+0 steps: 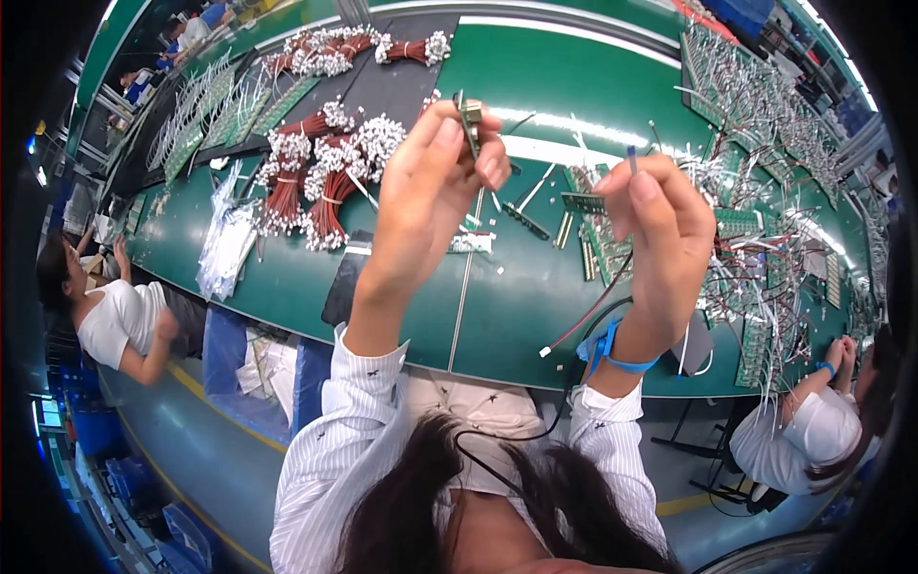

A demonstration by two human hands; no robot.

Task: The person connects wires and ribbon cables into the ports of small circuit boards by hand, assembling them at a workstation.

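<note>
My left hand is raised over the green table, its thumb and fingers closed on a small circuit board that stands nearly upright. Apart from it on the right, my right hand pinches another narrow circuit board lying almost level. A thin blue-grey strip sticks up by the right fingertips; what it belongs to is hidden. Below this hand a dark red and black wire hangs with a white plug at its end. A blue wrist strap with a black cord circles my right wrist.
Bundles of red wires with white plugs lie at the left. Boards with wires pile up on the right. Loose board strips lie between my hands. White bags sit left, above a blue-lined bin. Co-workers sit on both sides.
</note>
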